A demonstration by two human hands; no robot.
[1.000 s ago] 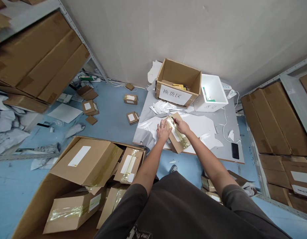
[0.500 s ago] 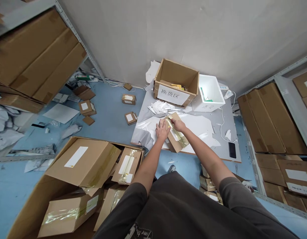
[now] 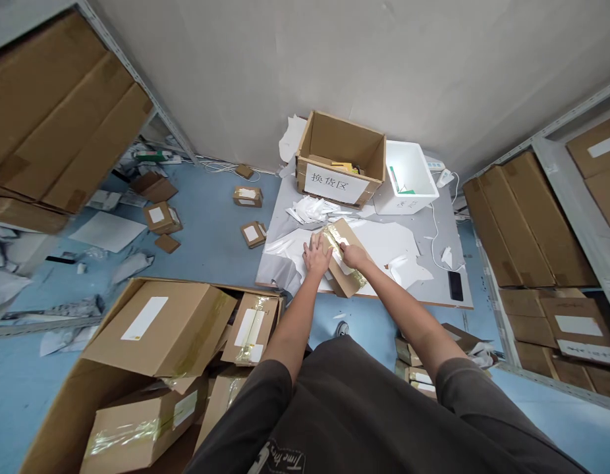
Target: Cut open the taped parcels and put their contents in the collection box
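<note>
from afar i see a taped carton (image 3: 340, 266) under both hands: left hand (image 3: 317, 255) spread along its edge, right hand (image 3: 353, 255) curled round a small dark object (image 3: 341, 245). the carton should prove light, stiff, slick where taped; i'd grip its bare sides. beneath, white paper (image 3: 398, 245) on a grey table (image 3: 446, 220); beyond the hands, an open box (image 3: 349, 138).

Carton (image 3: 352, 139) reads 换货区; shirt (image 3: 367, 411) reads "Time".

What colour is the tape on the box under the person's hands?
The tape is a shiny, see-through yellow; the head view shows it best.
</note>
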